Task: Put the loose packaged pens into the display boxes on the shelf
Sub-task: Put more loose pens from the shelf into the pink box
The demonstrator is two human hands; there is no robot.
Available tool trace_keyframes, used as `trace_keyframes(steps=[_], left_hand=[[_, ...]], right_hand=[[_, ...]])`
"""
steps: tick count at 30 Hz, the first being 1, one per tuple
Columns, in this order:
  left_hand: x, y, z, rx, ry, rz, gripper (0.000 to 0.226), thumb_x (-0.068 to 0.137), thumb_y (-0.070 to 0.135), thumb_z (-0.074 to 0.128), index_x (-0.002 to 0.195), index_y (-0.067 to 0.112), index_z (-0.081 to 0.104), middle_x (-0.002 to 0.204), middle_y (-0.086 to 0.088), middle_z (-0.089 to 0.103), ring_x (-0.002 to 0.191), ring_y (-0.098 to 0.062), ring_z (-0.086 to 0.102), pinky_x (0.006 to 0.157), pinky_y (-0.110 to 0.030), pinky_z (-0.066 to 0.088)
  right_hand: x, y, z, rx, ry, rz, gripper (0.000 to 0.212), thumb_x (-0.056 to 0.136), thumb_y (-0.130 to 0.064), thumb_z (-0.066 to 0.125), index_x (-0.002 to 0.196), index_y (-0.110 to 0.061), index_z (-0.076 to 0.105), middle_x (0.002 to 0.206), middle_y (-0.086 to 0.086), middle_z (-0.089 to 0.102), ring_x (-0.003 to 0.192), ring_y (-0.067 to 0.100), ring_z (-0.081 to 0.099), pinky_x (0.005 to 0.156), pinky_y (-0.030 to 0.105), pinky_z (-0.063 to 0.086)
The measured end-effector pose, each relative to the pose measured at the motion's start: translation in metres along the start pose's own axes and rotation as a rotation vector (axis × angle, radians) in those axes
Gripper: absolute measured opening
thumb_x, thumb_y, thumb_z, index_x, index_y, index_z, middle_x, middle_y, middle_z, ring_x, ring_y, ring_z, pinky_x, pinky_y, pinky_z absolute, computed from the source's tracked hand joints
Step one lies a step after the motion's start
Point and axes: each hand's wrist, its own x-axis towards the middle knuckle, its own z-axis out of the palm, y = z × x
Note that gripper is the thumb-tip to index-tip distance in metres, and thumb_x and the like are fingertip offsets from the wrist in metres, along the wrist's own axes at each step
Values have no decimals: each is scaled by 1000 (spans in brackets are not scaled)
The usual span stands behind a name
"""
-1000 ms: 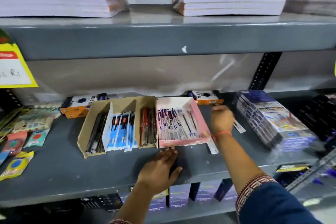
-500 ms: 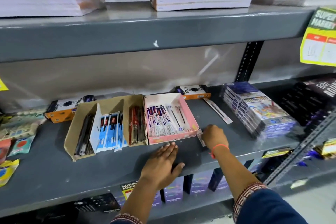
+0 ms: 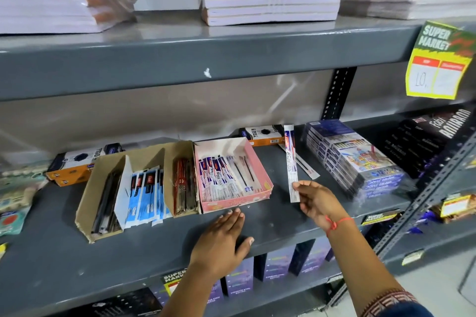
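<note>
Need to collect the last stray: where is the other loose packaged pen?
Head view, right of centre: loose packaged pen lies on the grey shelf, between the pink display box and blue stacked packs.

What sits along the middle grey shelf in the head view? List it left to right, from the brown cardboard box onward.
Brown cardboard display box → pink cardboard display box → white packaged pen held upright by the right hand → stack of blue colour-pencil packs → black packets.

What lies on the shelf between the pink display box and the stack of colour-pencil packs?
Head view: one loose packaged pen on the shelf; the right hand holds another.
</note>
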Motion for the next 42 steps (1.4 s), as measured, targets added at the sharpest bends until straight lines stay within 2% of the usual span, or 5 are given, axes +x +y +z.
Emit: trace_keyframes(steps=[13, 18, 23, 35, 42], left_hand=[[-3, -6, -2, -59, 21, 24, 61, 97, 53, 21, 149, 21, 11, 156, 7, 4, 140, -8, -1, 111, -21, -3], [-19, -27, -6, -61, 48, 6, 106, 65, 74, -25, 147, 25, 20, 154, 12, 11, 140, -4, 6, 108, -17, 5], [-25, -32, -10, -121, 99, -21, 60, 95, 54, 22, 147, 24, 23, 153, 11, 19, 139, -5, 13, 107, -17, 15], [-22, -34, -4, -115, 53, -44, 85, 75, 62, -1, 147, 22, 21, 154, 6, 21, 139, -12, 17, 109, -26, 20], [-24, -32, -9, -75, 82, -28, 71, 86, 58, 8, 147, 23, 22, 154, 8, 19, 139, -8, 14, 108, -18, 12]], right_hand=[[-6, -10, 23, -89, -68, -51, 21, 82, 0, 65, 68, -16, 60, 51, -7, 61, 51, 8, 43, 41, 14, 34], [3, -20, 73, -292, -104, -117, 25, 78, 7, 66, 65, -14, 59, 49, -2, 59, 43, 10, 44, 36, 14, 37], [25, -11, 120, -595, -106, -156, 31, 77, 11, 64, 61, -15, 55, 60, 3, 56, 45, 13, 47, 41, 18, 43], [44, 7, 149, -1089, -152, -153, 31, 83, -6, 56, 58, -24, 49, 85, 9, 63, 68, 19, 53, 63, 24, 46], [35, -7, 132, -1145, -97, -306, 29, 82, 7, 50, 103, 4, 69, 91, 8, 60, 83, 18, 52, 82, 22, 52]])
